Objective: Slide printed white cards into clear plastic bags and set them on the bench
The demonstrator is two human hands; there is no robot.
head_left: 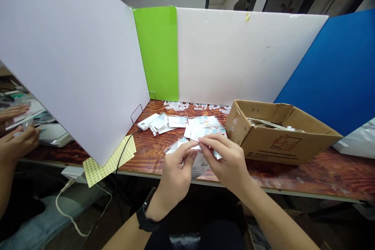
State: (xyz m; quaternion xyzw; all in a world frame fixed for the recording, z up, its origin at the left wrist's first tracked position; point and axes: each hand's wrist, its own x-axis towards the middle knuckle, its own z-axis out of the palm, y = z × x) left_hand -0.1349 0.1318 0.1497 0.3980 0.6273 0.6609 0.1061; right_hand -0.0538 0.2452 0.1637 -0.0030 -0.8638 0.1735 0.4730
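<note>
My left hand [178, 168], with a dark band on its wrist, pinches with thumb and forefinger at the upper edge of a clear plastic bag [200, 166]. My right hand [227, 160] pinches the same edge, its fingertips almost meeting those of the left. Below the fingers the bag hangs in front of the table edge, with a pale printed piece faintly visible through it. What lies exactly between the fingertips is too small to make out. Just beyond my hands, several flat clear packets with printed cards [200, 125] lie in a loose pile.
A cardboard box [272, 144] stands at right. Small white tubes [178, 105] lie along the back panel [234, 54]. A white device [148, 122] with a black cable and yellow sticker sheets [108, 160] are at left. Beyond the left panel [82, 54], another person's hands [17, 133] hold something.
</note>
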